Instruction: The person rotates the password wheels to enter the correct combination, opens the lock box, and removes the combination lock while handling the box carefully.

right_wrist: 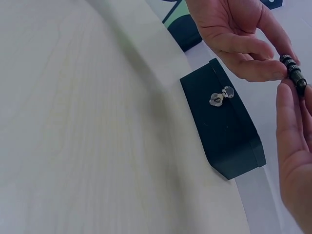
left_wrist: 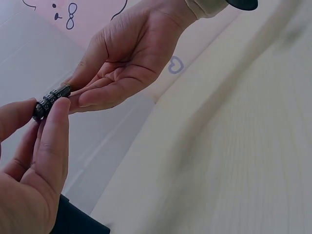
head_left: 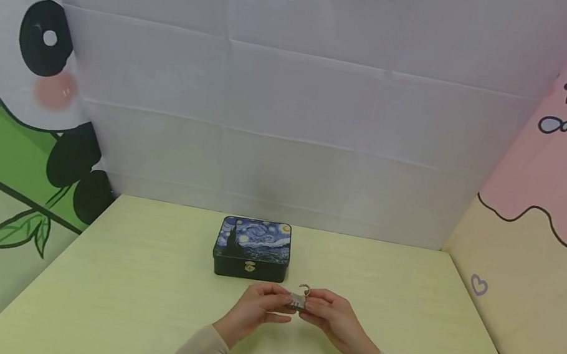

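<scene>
Both hands hold a small metal combination padlock point(head_left: 298, 302) above the table. Its curved shackle point(head_left: 305, 288) sticks up over the body in the head view. My left hand point(head_left: 256, 306) pinches one end between thumb and fingers. At the other end, my right hand point(head_left: 335, 319) pinches it the same way. Ridged number dials show along the padlock point(left_wrist: 51, 101) in the left wrist view; the digits are too small to read. Just beyond the hands stands a dark box point(head_left: 252, 247) with a swirling night-sky picture on its closed lid.
A metal latch point(head_left: 249, 266) is on the box's front side. The pale wood-grain table point(head_left: 152, 306) carries the box and runs back to a white cloth wall point(head_left: 297, 97). Cartoon-printed panels flank the table left and right.
</scene>
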Motion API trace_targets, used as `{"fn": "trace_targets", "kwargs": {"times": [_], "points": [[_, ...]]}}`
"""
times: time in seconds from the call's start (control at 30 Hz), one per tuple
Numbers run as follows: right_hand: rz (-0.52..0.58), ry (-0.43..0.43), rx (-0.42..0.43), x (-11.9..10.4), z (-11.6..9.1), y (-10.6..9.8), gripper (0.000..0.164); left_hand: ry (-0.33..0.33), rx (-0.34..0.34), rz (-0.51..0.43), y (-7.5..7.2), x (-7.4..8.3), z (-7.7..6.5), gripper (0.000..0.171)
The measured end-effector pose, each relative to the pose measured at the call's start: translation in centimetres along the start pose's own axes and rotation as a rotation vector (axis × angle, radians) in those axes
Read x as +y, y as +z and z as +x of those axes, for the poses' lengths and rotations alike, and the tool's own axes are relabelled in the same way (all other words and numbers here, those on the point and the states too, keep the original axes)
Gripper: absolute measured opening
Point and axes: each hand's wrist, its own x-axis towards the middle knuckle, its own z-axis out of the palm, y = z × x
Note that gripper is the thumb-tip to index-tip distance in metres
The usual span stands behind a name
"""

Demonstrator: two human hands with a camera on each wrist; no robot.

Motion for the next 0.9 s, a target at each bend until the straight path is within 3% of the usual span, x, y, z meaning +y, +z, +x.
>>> {"fn": "trace_targets", "kwargs": {"times": [0.27,0.57,0.9], "points": [[0.022,0.035,-0.011,-0.2,-1.8,-0.5,0.023,-0.014,-0.063,0.016,1.1,-0.4,-0.5,0.012],[0.023,0.046,-0.083,-0.4,-3.8,-1.3,0.017,-0.072,-0.130,0.035,1.9,-1.0,-1.0,0.019],[0.029,0.097,-0.157,0.2,-5.9,-2.6,0.019,-0.116,-0.213,0.076,2.8,-2.3,-1.6,0.018]]}}
